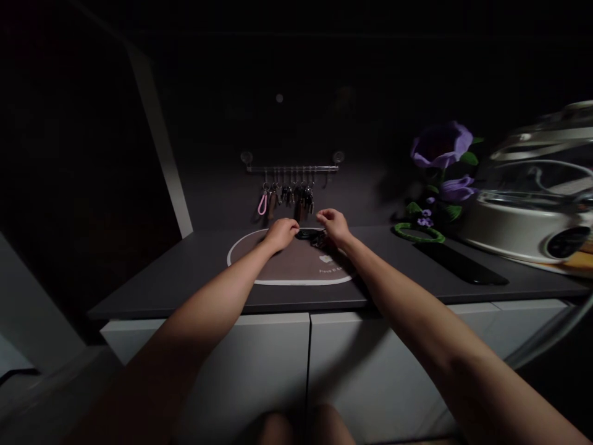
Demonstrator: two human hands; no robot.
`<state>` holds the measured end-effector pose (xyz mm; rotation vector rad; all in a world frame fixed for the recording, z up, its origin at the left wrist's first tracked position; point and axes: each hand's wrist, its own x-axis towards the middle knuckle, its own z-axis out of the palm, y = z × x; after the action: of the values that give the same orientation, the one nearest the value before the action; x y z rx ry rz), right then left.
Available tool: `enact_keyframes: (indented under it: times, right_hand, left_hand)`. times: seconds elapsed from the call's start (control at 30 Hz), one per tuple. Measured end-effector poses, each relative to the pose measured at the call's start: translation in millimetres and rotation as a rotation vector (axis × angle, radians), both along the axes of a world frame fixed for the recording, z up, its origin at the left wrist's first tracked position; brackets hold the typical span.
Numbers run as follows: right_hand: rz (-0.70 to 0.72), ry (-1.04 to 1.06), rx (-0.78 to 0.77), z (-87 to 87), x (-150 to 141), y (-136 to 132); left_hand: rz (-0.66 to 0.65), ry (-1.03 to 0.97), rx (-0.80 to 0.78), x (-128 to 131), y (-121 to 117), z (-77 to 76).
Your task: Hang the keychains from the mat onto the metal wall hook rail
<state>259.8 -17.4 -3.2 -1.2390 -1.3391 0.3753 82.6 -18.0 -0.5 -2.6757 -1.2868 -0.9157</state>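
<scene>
My left hand (281, 234) is over the brown mat (287, 266), fingers pinched together at the edge of a small black object (304, 235). What those fingertips grip, if anything, is too small to make out. To the right, my right hand (334, 226) is raised slightly, its thumb and forefinger closed. Below its fingers lies a small dark bunch that looks like keys (319, 240). Whether the right fingers hold part of it is unclear. Just behind both hands, several key bunches (290, 194) hang from a clear rail (293, 169) on the dark wall.
A black phone-like slab (458, 262) lies on the grey counter (176, 272) at right. Behind it stand purple flowers (443, 148) with a green ring base (418, 233). A white appliance with a clear lid (509, 222) occupies the far right. White cabinet doors (259, 358) are below.
</scene>
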Motion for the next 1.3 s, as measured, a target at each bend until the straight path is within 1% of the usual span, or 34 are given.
enact_keyframes:
  times: [0.1,0.2,0.3,0.4,0.53,0.77,0.93,1.1,1.3]
  right_hand:
    - [-0.084,-0.32,-0.03,-5.8,10,6]
    - [-0.12,-0.561,-0.094,-7.2,19,8]
    - [-0.171,-0.724,-0.132,-8.2,26,9]
    - [-0.19,-0.829,-0.186,-8.9,27,6]
    - [-0.177,-0.881,-0.279,-8.0,24,0]
    - [-0.183,-0.896,-0.305,-8.5,24,2]
    - [-0.216,-0.925,-0.257,-10.2,24,2]
    - [-0.217,-1.001,-0.185,-8.8,23,2]
    - [-0.214,-0.953,-0.116,-3.8,19,4]
  left_hand:
    - [0.002,0.02,-0.007,1,2,-1.2]
    - [-0.001,0.028,-0.007,1,5,-3.0]
    - [-0.008,0.03,-0.001,0,7,-4.7]
    - [-0.005,0.031,-0.007,-1,8,-5.8]
    - [0.015,0.042,-0.024,-2,9,-6.3]
    - [0.021,0.053,-0.03,-2,9,-6.3]
    - [0.02,0.046,-0.021,-2,7,-5.0]
    - [0.031,0.024,-0.018,-2,6,-4.1]
    - [0.012,-0.014,0.004,-2,8,-3.8]
